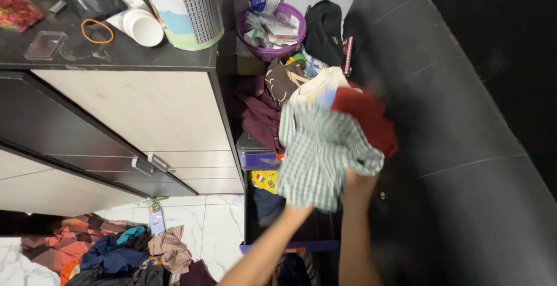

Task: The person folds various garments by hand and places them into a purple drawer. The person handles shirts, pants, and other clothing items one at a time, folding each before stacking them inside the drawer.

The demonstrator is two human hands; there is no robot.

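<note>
The right hand is raised from the near edge, forearm running almost straight up the picture, and its fingers are closed on the lower right edge of a bundle of clothes. The left hand comes in on a slant from the lower left; it is mostly hidden under the cloth, so how far it is closed cannot be told, though it touches the bundle's underside.

The bundle is held up in the air over an open drawer. Its nearest piece is a green and white checked shirt, hanging with its long axis running from far to near, crumpled and blurred. Against its far right side is a dark red garment, and a cream cloth shows at the far end.

Behind the bundle lie a maroon garment and a brown one. Farther off stands a purple basket full of small packets, with a black cloth beside it. To the left is a cabinet with a dark surface carrying a white cup, an orange band and a tall patterned bin. Clothes lie heaped on the white floor at near left. A black sofa fills the right.
</note>
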